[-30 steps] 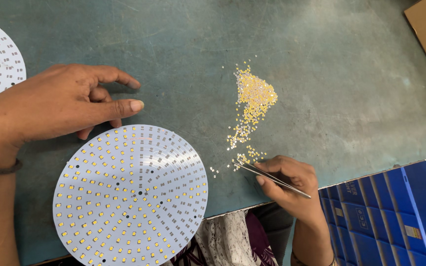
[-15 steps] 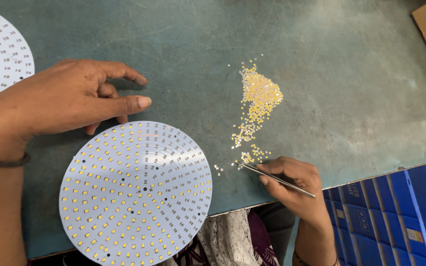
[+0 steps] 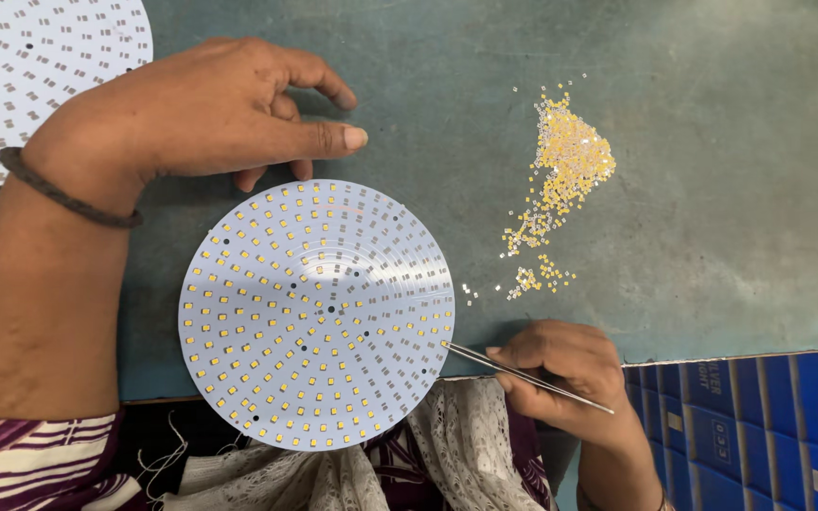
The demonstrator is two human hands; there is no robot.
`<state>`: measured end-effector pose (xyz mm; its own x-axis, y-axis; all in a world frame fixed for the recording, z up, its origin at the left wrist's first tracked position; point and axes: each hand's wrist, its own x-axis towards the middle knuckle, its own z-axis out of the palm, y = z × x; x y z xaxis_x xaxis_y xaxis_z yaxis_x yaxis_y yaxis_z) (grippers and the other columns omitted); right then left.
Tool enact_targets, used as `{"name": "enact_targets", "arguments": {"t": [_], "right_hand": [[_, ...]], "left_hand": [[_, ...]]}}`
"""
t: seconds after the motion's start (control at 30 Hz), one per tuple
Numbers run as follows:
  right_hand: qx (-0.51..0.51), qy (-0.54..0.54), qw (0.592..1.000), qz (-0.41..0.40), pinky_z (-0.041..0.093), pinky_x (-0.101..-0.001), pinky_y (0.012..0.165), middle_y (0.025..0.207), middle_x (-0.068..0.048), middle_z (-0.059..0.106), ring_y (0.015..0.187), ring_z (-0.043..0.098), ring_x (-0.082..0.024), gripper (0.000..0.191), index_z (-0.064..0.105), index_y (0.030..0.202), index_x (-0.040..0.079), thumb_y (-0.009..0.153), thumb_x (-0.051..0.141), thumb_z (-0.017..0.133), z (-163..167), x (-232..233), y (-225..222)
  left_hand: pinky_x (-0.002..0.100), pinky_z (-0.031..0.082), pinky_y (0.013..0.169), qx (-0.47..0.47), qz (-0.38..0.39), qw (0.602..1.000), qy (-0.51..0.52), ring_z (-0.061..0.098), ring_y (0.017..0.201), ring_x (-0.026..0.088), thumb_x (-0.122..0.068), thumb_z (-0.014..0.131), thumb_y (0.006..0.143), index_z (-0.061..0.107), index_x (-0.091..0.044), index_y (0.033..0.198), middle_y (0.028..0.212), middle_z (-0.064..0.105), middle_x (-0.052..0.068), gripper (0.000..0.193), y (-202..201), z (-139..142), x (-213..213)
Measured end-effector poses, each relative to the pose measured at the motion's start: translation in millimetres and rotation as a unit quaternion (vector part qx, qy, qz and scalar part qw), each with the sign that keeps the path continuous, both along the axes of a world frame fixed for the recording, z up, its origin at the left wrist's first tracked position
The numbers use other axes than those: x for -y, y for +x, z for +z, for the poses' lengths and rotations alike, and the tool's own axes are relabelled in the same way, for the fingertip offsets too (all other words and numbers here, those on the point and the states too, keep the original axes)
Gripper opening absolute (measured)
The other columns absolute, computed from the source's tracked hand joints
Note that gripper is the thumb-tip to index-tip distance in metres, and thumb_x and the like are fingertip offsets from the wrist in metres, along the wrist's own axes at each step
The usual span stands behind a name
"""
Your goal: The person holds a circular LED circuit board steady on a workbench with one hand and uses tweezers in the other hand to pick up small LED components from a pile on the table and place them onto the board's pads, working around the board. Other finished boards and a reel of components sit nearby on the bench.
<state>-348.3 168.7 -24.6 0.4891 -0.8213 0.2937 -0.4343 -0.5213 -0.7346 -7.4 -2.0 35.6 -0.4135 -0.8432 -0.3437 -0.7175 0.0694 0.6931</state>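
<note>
Right hand (image 3: 565,374) pinches tweezers (image 3: 523,376) at the thin, stiff round board (image 3: 317,312) (near bench edge); left hand (image 3: 205,109) rests open, empty.

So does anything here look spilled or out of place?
Only the tiny yellow chips: they lie loose in a heap on the green table, with strays trailing toward the round white board, whose near edge overhangs the table.
</note>
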Motion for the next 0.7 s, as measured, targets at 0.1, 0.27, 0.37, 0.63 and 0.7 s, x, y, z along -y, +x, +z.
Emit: {"name": "enact_targets", "arguments": {"t": [0.1,0.27,0.37,0.63,0.7], "right_hand": [[0.002,-0.004,1.0,0.001,0.057,-0.0278,0.06,0.08,-0.009,0.074,0.068,0.074,-0.018,0.017,0.069,0.084,0.001,0.079,0.011,0.081,-2,0,1],[0.004,-0.025,0.999,-0.028,0.059,-0.0279,0.066,0.086,-0.01,0.074,0.076,0.076,-0.019,0.015,0.069,0.09,0.001,0.082,0.011,0.078,-1,-3,-14],[0.002,0.022,0.936,-0.351,0.047,-0.0288,0.057,0.08,-0.012,0.073,0.065,0.061,-0.019,0.011,0.074,0.098,-0.003,0.089,0.004,0.073,-4,-6,-21],[-0.136,-0.183,0.919,-0.323,0.048,-0.0302,0.06,0.08,-0.011,0.069,0.065,0.063,-0.02,0.013,0.068,0.087,0.001,0.081,0.006,0.078,-8,-26,2],[-0.12,-0.199,0.939,-0.253,0.047,-0.0314,0.06,0.079,-0.011,0.069,0.065,0.063,-0.022,0.016,0.067,0.085,0.001,0.077,0.007,0.079,-8,-31,10]], "left_hand": [[0.034,0.05,0.044,0.001,0.0,1.0,0.002,0.06,0.043,0.02,-0.051,0.073,0.085,0.066,-0.011,0.133,0.075,0.081,0.01,0.063,0,0,0],[0.037,0.051,0.046,0.023,0.0,1.0,0.016,0.063,0.046,0.022,-0.053,0.071,0.085,0.066,-0.014,0.133,0.08,0.077,0.009,0.062,0,0,1],[0.038,0.054,0.051,0.063,-0.004,0.998,0.013,0.065,0.047,0.023,-0.056,0.072,0.088,0.067,-0.017,0.134,0.081,0.077,0.008,0.06,-2,2,1],[0.039,0.055,0.053,0.095,0.008,0.995,0.03,0.065,0.051,0.025,-0.057,0.072,0.09,0.067,-0.018,0.135,0.081,0.078,0.007,0.059,-4,3,1],[0.039,0.055,0.053,0.093,0.008,0.995,0.027,0.066,0.048,0.025,-0.057,0.072,0.09,0.067,-0.018,0.135,0.082,0.079,0.006,0.059,-3,2,1]]}}
